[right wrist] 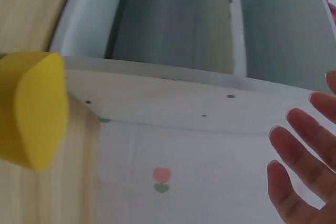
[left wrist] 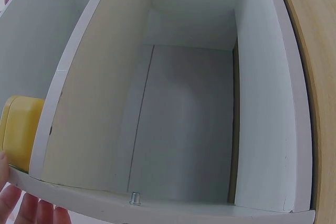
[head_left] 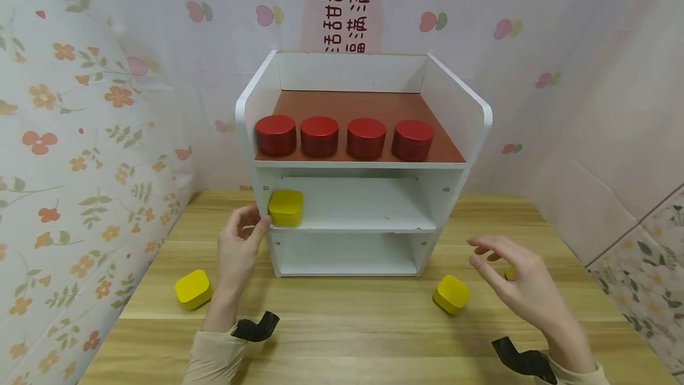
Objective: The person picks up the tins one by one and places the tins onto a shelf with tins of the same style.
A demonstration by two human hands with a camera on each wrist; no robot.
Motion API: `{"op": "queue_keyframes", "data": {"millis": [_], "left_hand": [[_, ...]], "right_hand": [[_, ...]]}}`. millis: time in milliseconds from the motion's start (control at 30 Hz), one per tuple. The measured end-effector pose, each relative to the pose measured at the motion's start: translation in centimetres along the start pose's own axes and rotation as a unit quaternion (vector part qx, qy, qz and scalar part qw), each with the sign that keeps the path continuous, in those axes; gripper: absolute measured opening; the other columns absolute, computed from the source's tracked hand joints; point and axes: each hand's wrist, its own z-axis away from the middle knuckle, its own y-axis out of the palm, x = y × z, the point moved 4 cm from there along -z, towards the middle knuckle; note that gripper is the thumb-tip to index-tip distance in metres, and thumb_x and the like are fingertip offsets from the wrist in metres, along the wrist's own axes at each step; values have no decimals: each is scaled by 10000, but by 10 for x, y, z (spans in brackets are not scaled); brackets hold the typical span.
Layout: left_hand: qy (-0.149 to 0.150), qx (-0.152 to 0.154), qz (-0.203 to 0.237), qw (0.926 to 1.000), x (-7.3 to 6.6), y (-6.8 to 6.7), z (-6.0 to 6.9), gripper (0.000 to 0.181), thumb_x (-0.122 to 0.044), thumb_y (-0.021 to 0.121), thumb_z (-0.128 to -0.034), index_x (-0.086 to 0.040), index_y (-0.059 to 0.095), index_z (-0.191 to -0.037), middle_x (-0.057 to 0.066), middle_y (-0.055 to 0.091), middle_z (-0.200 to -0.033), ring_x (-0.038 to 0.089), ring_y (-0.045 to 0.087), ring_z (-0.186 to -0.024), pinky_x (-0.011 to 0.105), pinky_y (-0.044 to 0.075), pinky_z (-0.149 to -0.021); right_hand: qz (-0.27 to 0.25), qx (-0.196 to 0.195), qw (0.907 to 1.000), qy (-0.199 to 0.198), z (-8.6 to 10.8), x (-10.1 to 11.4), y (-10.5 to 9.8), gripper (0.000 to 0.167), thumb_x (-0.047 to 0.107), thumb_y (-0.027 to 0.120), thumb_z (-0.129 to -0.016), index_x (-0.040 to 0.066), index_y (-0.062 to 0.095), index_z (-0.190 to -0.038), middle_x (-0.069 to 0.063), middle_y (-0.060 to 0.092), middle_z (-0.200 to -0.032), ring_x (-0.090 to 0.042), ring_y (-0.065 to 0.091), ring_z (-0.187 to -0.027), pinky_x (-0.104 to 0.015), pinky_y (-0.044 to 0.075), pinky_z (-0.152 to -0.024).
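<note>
My left hand (head_left: 239,248) is at the left side panel of a white shelf unit. Its thumb touches the lower left corner of a yellow rounded-square box (head_left: 285,208), which stands at the left end of the middle shelf. In the left wrist view the fingers (left wrist: 45,212) lie outside the panel, beside that yellow box (left wrist: 23,132). My right hand (head_left: 521,278) hovers over the table at the right with fingers loosely bent, holding nothing. Beside it sits another yellow box (head_left: 451,294); a further yellow box (head_left: 510,273) is mostly hidden behind the hand.
The white shelf unit (head_left: 347,231) stands on a wooden table (head_left: 342,325). Along its brown top are several round red tins (head_left: 366,138). One more yellow box (head_left: 193,289) lies left of my left forearm. Patterned cloth (head_left: 224,64) hangs behind and at the sides.
</note>
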Motion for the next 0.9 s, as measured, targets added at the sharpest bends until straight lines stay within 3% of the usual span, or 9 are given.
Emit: {"op": "queue_keyframes", "data": {"millis": [267,533,700,900], "left_hand": [[86,-19,-16,10000,-1,1,0,275,-43,668,-926,75,580,-1158,150,581,-1034,183,540,-937,189,466,-794],[14,0,-12,10000,3,1,1,280,-48,662,-931,73,578,-1170,133,581,-1038,170,539,-939,213,469,-805],[10,-16,32,10000,1,1,2,279,-41,664,-928,76,576,-1166,125,577,-1029,173,535,-936,209,467,-800],[-67,5,-7,10000,3,0,-1,288,-55,660,-934,69,569,-1177,132,575,-1054,176,532,-952,199,458,-803]], "right_hand": [[-276,411,9976,494,15,-13,8,413,-3,732,-852,172,651,-1217,67,648,-1048,-78,608,-819,-251,501,-588],[-771,683,9928,603,26,-29,18,496,-14,722,-863,117,577,-1318,18,622,-1189,-101,594,-980,-203,511,-770],[-999,857,9890,675,31,-39,19,499,-13,718,-866,110,565,-1325,19,622,-1179,-70,581,-986,-208,512,-760],[-1381,1340,9770,918,37,-52,26,449,39,691,-905,117,554,-1325,30,614,-1212,-103,597,-1005,-250,525,-762]]}}
